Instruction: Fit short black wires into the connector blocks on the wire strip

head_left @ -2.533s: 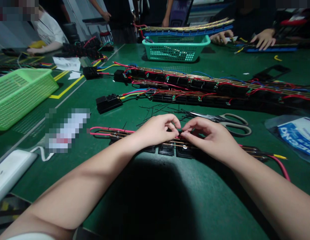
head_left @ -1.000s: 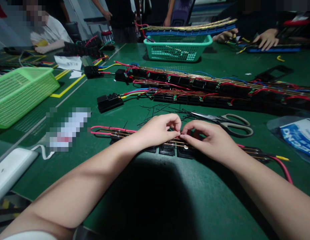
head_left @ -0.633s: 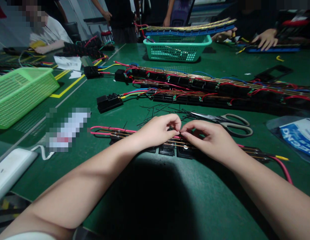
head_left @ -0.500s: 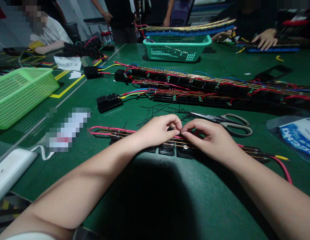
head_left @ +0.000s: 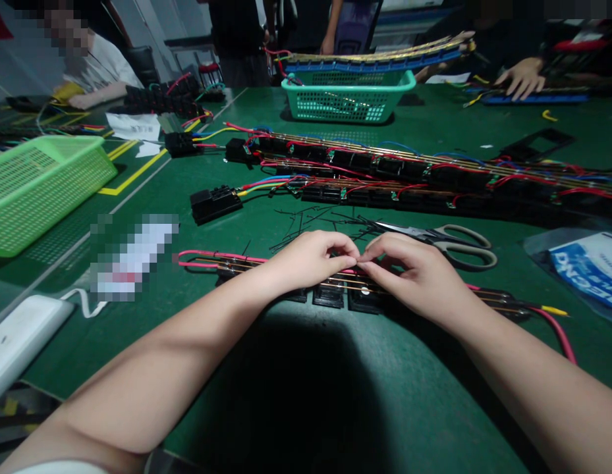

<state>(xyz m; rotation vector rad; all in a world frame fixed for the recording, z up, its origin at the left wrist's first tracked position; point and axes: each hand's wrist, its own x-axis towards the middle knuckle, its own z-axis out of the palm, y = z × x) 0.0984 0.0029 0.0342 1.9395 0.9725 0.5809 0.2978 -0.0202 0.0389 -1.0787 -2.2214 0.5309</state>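
My left hand (head_left: 313, 258) and my right hand (head_left: 417, 266) meet fingertip to fingertip over a strip of black blocks (head_left: 328, 296) with thin brass-coloured rods along it. Both are closed in a pinch. A tiny dark bit at the fingertips looks like a black cable tie, mostly hidden by the fingers. Beneath the hands, a red wire (head_left: 199, 253) runs along the strip and loops at its left end. A thin black tail (head_left: 247, 247) sticks up from it. Loose black cable ties (head_left: 306, 220) lie scattered just beyond, beside scissors (head_left: 466, 255) with grey handles.
Longer wired black strips (head_left: 365, 155) lie across the table behind, near a black connector block (head_left: 215, 204). A green basket (head_left: 49, 191) stands left, a teal basket (head_left: 345, 102) at the back. A plastic bag (head_left: 587, 263) lies right. Another person's hand (head_left: 523, 78) rests far right.
My hands stay pinched at the same spot, with only a slight shift of the fingertips. At the back right, a co-worker's hand has moved up to the end of the raised blue strip.
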